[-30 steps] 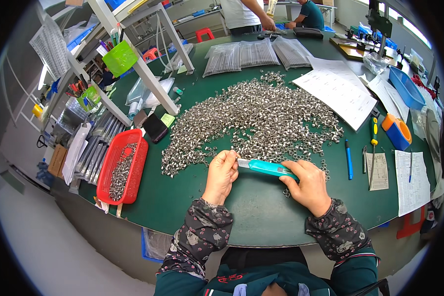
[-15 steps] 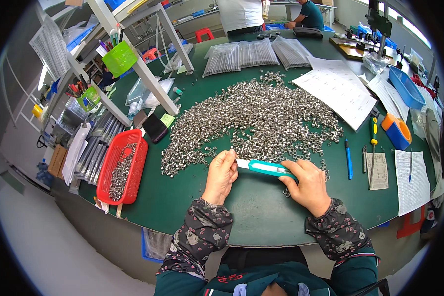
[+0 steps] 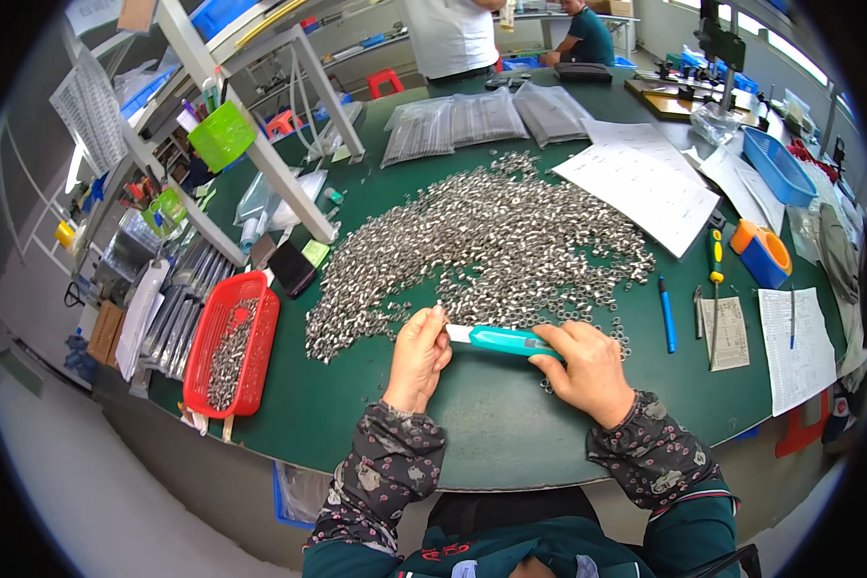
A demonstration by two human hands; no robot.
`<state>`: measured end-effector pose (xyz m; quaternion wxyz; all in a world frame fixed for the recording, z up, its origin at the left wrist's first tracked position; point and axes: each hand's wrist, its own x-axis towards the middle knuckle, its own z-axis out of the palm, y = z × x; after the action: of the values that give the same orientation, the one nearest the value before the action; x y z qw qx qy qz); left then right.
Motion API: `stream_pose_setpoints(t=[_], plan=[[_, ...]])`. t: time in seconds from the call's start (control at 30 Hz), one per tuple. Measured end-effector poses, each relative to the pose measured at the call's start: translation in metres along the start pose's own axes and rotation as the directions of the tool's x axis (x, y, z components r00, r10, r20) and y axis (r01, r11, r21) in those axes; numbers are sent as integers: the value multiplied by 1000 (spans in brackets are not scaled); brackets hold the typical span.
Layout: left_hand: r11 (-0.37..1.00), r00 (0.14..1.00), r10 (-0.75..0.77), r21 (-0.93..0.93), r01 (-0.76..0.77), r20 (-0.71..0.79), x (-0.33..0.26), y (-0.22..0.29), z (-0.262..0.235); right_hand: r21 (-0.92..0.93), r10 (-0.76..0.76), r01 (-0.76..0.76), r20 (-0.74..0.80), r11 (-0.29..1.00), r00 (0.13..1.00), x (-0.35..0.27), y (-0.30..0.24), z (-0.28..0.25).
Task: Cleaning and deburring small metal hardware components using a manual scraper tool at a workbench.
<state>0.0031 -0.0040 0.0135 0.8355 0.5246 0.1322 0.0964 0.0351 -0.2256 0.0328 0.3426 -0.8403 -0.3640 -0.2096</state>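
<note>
My right hand (image 3: 592,371) is wrapped round the teal handle of a utility knife (image 3: 506,340). Its pale blade end points left and reaches the fingertips of my left hand (image 3: 416,361). Thumb and forefinger of that left hand are pinched together at the blade's tip; whatever lies between them is too small to make out. Just beyond both hands spreads a wide heap of small shiny metal rings (image 3: 491,241) on the green tabletop (image 3: 496,433). A few loose rings lie under and beside the knife.
A red basket (image 3: 271,332) partly filled with metal pieces stands at the left, near a dark phone-like object (image 3: 292,269). Rightward lie a blue pen (image 3: 667,313), a yellow-handled screwdriver (image 3: 716,255), a tape dispenser (image 3: 763,260) and paper sheets (image 3: 636,188). Bagged rods (image 3: 419,132) lie behind the heap.
The whole view has shifted slightly, so the table's things sit a little further left. Both hands keep the same grip, with the knife's tip still at my left fingertips.
</note>
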Motion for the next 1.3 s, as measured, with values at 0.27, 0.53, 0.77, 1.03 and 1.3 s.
stream_pose_setpoints(t=[0.27,0.53,0.77,1.03,1.3], plan=[[998,999,35,-44,-33,38,-2,3,-4,105,71,-77,60,991,996,-2,4,-1],[999,998,45,-11,-45,52,-3,7,5,164,98,-112,87,980,991,-2,6,0],[996,985,90,-20,-88,144,0,3,-5,257,148,-169,98,951,984,-5,10,5],[994,985,106,-25,-103,135,-2,5,-5,288,153,-175,99,942,983,-4,10,6],[991,980,126,-74,-116,155,-4,5,-1,304,178,-208,124,929,976,-6,12,7]])
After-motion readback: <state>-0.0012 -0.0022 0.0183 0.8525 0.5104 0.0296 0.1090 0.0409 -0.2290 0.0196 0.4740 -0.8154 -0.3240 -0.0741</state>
